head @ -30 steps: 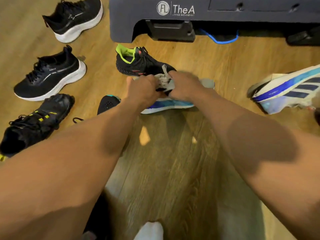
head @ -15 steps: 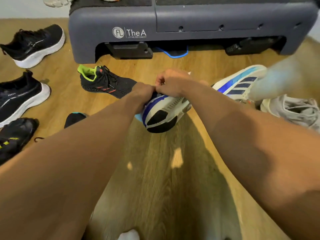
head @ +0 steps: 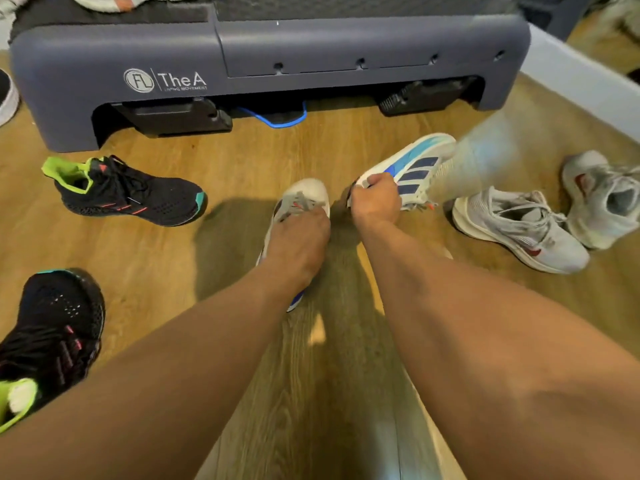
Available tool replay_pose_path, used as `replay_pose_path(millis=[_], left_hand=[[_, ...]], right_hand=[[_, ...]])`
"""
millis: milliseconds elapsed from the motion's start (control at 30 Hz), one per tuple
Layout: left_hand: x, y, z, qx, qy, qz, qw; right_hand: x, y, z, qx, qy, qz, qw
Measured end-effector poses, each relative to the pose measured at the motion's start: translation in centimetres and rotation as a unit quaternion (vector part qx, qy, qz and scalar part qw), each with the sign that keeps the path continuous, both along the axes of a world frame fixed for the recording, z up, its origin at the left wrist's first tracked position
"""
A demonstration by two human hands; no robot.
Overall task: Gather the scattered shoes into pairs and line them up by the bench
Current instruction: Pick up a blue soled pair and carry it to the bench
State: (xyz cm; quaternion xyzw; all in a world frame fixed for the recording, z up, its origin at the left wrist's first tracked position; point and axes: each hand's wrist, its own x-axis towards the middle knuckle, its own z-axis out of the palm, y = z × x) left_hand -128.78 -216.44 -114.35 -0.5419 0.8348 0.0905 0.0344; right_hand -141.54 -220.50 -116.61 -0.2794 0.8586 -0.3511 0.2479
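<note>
Shoes lie scattered on the wood floor [head: 242, 157] below the grey bench [head: 104, 64], which spans the top of the frame; at lower left sits 1 black shoe [head: 52, 337], with a second black shoe [head: 131, 192] at middle left; at centre the left hand [head: 298, 240] grasps a white-and-blue shoe [head: 306, 190] over its laces; just beside it the right hand [head: 375, 199] is clenched round the heel collar of a striped shoe [head: 415, 166], whose toe is blurred; at right 2 grey shoes [head: 519, 230] lie close together. I judge them all light, with soft mesh uppers that give under fingers, so the firmer heel collar or tongue is the place to hold; the smooth floor should let soles slide; a white wall [head: 571, 67] closes the upper right.
</note>
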Motion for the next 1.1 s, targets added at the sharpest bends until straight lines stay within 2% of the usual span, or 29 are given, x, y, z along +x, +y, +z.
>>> replay_pose_path(millis=[100, 167, 233, 300, 500, 533, 567, 633, 667, 733, 800, 867, 900, 933, 967, 1000, 1033, 1100], left_hand=[[-1.6, 0.7, -0.7, 0.034, 0.013, -0.007, 0.999], [-2.4, 0.7, -1.1, 0.046, 0.023, -0.003, 0.999], [-2.8, 0.7, -1.3, 0.036, 0.021, -0.004, 0.999], [-2.6, 1.0, -1.6, 0.024, 0.027, -0.007, 0.999], [-1.0, 1.1, -1.9, 0.042, 0.08, -0.003, 0.996], [-0.9, 1.0, -1.8, 0.046, 0.089, 0.002, 0.995], [-0.8, 1.0, -1.8, 0.051, 0.095, 0.011, 0.994], [-0.6, 0.7, -1.6, 0.068, 0.107, 0.041, 0.991], [-0.6, 0.6, -1.5, 0.076, 0.112, 0.057, 0.989], [-0.4, 0.4, -1.2, 0.087, 0.118, 0.072, 0.986], [-0.1, 0.5, -0.8, 0.089, 0.116, 0.074, 0.987], [0.6, 0.6, -0.5, 0.085, 0.117, 0.078, 0.986], [1.0, 0.6, -0.3, 0.084, 0.124, 0.082, 0.985], [1.4, 0.5, -0.1, 0.083, 0.134, 0.089, 0.983], [1.8, 0.4, 0.2, 0.08, 0.147, 0.101, 0.981], [2.1, 0.2, 0.5, 0.072, 0.158, 0.114, 0.978], [2.4, 0.0, 0.7, 0.059, 0.164, 0.124, 0.977], [2.6, -0.5, 0.9, 0.02, 0.156, 0.139, 0.978]], right_hand=[[-1.7, 0.5, -1.0, -0.033, -0.064, -0.188, 0.98], [-2.8, 0.8, -1.8, -0.05, -0.137, -0.254, 0.956], [-3.6, 1.0, -2.5, -0.046, -0.245, -0.254, 0.935], [-4.1, 1.0, -3.1, -0.031, -0.303, -0.212, 0.929], [-4.4, -0.4, -1.9, -0.087, -0.276, -0.133, 0.948], [-4.3, -0.3, -1.4, -0.11, -0.299, -0.141, 0.937], [-4.3, 0.1, -0.9, -0.14, -0.35, -0.165, 0.911], [-4.6, 1.6, 0.2, -0.219, -0.477, -0.194, 0.829], [-4.9, 2.5, 0.4, -0.243, -0.515, -0.193, 0.799], [-5.6, 4.6, 0.8, -0.236, -0.564, -0.179, 0.771], [-6.4, 6.4, 1.5, -0.206, -0.577, -0.16, 0.774], [-7.2, 6.7, 2.5, -0.175, -0.546, -0.114, 0.811], [-7.5, 6.4, 3.1, -0.144, -0.486, -0.077, 0.858], [-7.6, 5.9, 3.8, -0.088, -0.381, -0.018, 0.92], [-7.6, 5.3, 4.6, -0.026, -0.239, 0.05, 0.969], [-7.3, 4.8, 5.0, 0.018, -0.099, 0.116, 0.988], [-6.7, 4.6, 5.2, 0.04, -0.008, 0.172, 0.984], [-4.8, 4.4, 4.9, 0.098, 0.085, 0.28, 0.951]])
